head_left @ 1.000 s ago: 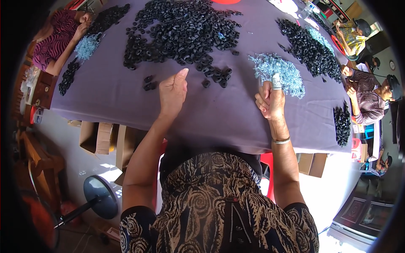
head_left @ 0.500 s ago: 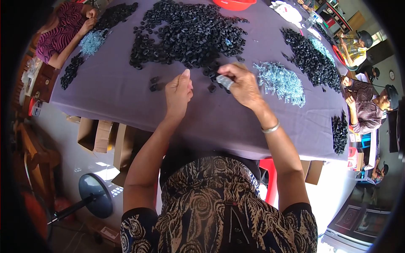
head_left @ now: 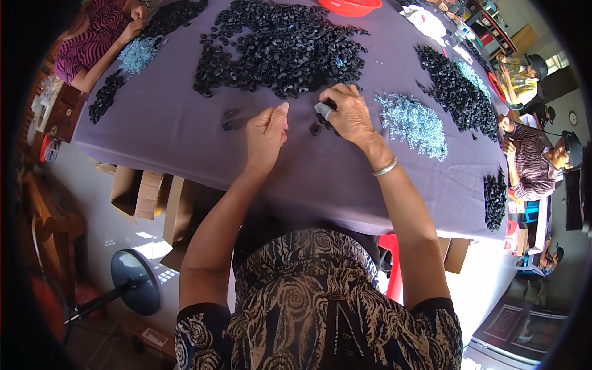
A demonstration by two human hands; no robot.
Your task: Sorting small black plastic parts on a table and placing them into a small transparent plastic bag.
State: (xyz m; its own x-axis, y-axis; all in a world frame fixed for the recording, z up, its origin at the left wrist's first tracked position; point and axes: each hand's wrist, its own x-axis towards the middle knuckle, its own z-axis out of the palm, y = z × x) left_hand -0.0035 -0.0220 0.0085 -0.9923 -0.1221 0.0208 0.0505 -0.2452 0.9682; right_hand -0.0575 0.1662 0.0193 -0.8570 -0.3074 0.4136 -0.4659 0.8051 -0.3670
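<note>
My left hand (head_left: 265, 137) is held over the grey-purple cloth, thumb up and fingers curled in; whatever it holds is hidden. To its right, my right hand (head_left: 351, 116) bends its fingers down at a few small black plastic parts (head_left: 315, 129) close to the large heap. A grey wrap (head_left: 324, 110) covers one of its digits. Dark material shows between its fingers and thumb, but I cannot tell its exact shape. Beyond both hands spreads the large heap of black ring-like parts (head_left: 283, 49). Small pale-blue coil springs (head_left: 412, 126) lie in a pile right of my right hand.
A red plastic basin (head_left: 350, 6) stands at the far edge. Another black heap (head_left: 453, 86) lies at the right, and a smaller one (head_left: 494, 200) near the right edge. A person (head_left: 98, 43) works at the left; others sit at the right. Cardboard boxes (head_left: 148, 194) stand below the table.
My right hand has shifted slightly left and up, its fingers now lower over the black parts. My left hand has moved slightly right, still closed. The view has shifted slightly.
</note>
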